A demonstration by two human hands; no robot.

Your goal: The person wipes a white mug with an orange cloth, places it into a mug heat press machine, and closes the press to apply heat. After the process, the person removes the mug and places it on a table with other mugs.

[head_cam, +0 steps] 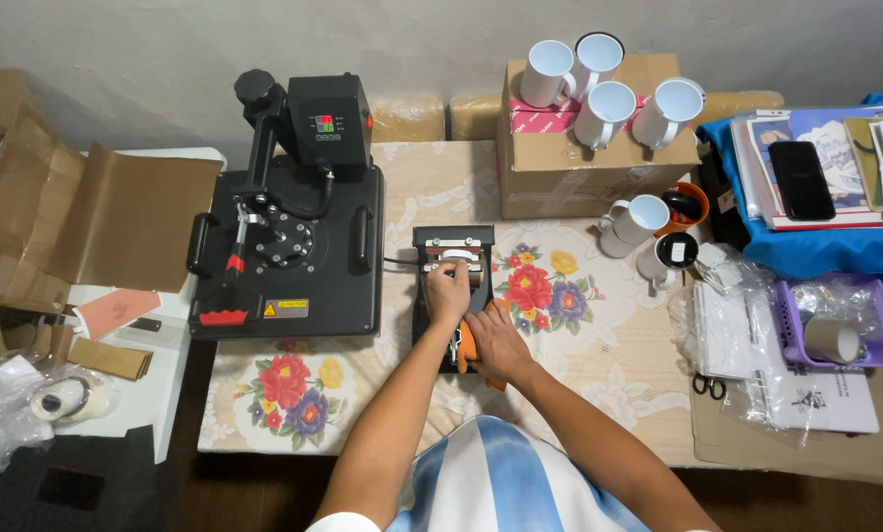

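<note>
The left hand (448, 288) is closed on a white mug (458, 262) that sits in the small mug press (451, 296) on the flowered tablecloth (559, 325). The right hand (493, 340) is wrapped around the orange lever (466, 350) at the near end of the press. If the press is hot, the fingers on the mug could get burned, and the lever could pinch them. Four white mugs stand on the cardboard box (559, 167), two more beside it. One big flat press (284, 246) stands at the left.

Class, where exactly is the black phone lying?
In the head view, the black phone lies far right on papers over a blue cloth, right of the white mugs.
</note>
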